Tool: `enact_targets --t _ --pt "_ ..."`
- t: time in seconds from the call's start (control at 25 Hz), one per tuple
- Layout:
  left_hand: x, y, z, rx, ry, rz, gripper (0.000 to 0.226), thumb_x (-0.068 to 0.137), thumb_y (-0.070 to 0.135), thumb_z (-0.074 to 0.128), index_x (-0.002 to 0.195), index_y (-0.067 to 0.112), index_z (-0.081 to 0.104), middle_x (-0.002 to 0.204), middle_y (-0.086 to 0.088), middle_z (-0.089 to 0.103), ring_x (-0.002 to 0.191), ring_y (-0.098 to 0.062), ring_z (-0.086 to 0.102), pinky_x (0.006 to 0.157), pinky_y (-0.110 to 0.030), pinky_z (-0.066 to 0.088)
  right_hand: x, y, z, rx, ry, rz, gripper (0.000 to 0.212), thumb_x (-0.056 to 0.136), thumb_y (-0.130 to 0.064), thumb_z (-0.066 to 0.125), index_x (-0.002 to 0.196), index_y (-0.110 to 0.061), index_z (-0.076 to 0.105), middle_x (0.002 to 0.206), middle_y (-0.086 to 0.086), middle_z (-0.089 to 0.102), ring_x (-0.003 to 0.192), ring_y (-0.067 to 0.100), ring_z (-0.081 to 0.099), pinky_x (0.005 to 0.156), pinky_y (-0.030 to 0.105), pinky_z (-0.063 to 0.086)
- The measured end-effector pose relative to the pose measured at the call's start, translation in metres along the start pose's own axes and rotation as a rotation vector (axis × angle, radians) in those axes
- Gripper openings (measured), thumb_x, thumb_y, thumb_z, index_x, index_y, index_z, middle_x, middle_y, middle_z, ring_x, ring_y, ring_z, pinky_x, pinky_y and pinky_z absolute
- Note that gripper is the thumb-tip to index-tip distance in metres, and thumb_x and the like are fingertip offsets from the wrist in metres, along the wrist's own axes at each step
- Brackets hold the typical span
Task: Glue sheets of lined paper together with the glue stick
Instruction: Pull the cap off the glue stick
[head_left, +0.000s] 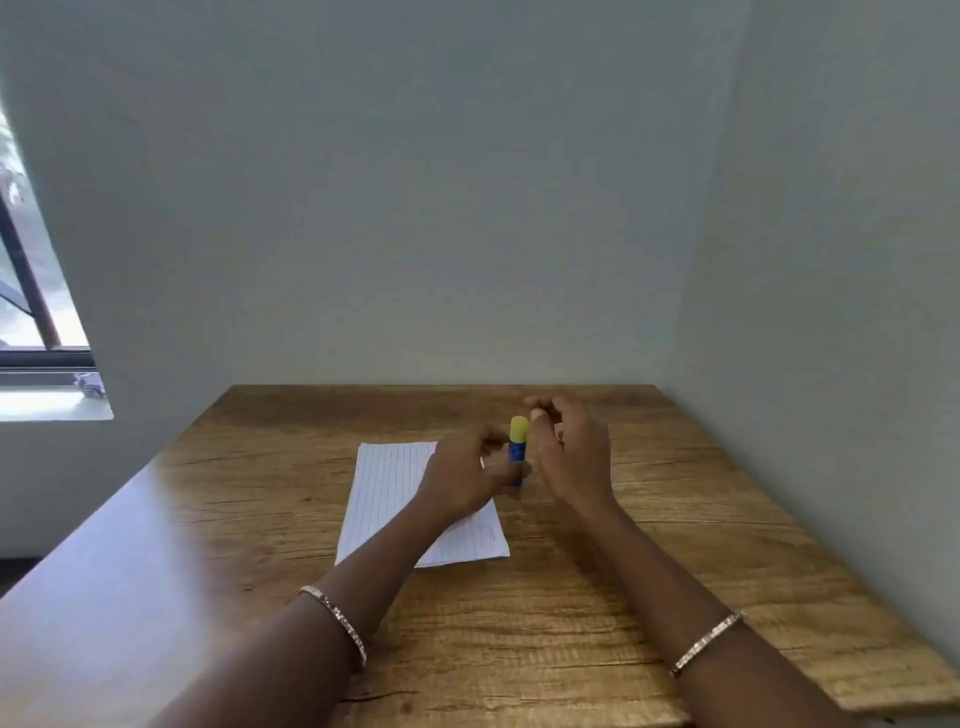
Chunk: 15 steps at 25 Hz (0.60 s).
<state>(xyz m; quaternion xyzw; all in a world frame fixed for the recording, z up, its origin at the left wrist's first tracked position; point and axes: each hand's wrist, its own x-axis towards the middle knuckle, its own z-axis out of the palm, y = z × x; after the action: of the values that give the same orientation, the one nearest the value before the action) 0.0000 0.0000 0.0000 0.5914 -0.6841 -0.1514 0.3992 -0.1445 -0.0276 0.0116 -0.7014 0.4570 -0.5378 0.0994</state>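
A glue stick (518, 448) with a blue body and a yellow cap stands upright on the wooden table, just right of the lined paper (384, 493). My left hand (462, 480) reaches over the paper's right part and grips the stick's lower body with its fingers. My right hand (569, 457) hovers just right of the stick, with fingers loosely curled and the thumb tip beside the yellow cap. I cannot tell whether the thumb touches the cap. The paper is a small stack of white lined sheets lying flat, its right side partly hidden by my left forearm.
The wooden table (649, 571) fits into a corner, with pale walls behind and on the right. A window (36, 312) is at the far left. Both wrists wear thin bracelets.
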Motion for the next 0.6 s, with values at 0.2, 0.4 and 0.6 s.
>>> enact_targets --t 0.2,0.4,0.6 --pt "0.011 -0.004 0.014 -0.041 0.086 -0.020 0.028 0.086 0.027 0.073 0.112 0.017 0.073 0.105 0.005 0.073 0.093 -0.006 0.063 0.076 -0.013 0.044 0.003 0.014 0.004 -0.018 -0.170 0.030 0.015 0.094 -0.037 0.067 0.103 -0.025 0.070 0.096 -0.011 0.070 0.090 0.007 0.065 0.077 0.035 0.059" --pt "0.007 -0.006 0.016 -0.030 0.125 0.020 0.018 0.091 0.024 0.066 0.105 0.017 0.073 0.096 0.005 0.075 0.089 -0.008 0.067 0.075 -0.016 0.048 0.001 0.013 0.004 -0.004 -0.218 0.067 0.024 0.089 -0.043 0.075 0.103 -0.024 0.072 0.094 -0.011 0.071 0.088 0.004 0.065 0.072 0.019 0.052" --pt "0.003 0.004 0.015 -0.048 0.156 0.169 0.029 0.095 0.041 0.057 0.106 0.020 0.073 0.091 0.009 0.075 0.085 -0.005 0.068 0.079 -0.024 0.054 0.002 0.007 -0.003 0.201 -0.148 0.152 0.018 0.092 -0.038 0.072 0.100 -0.022 0.076 0.090 -0.009 0.074 0.088 0.000 0.065 0.067 0.009 0.048"
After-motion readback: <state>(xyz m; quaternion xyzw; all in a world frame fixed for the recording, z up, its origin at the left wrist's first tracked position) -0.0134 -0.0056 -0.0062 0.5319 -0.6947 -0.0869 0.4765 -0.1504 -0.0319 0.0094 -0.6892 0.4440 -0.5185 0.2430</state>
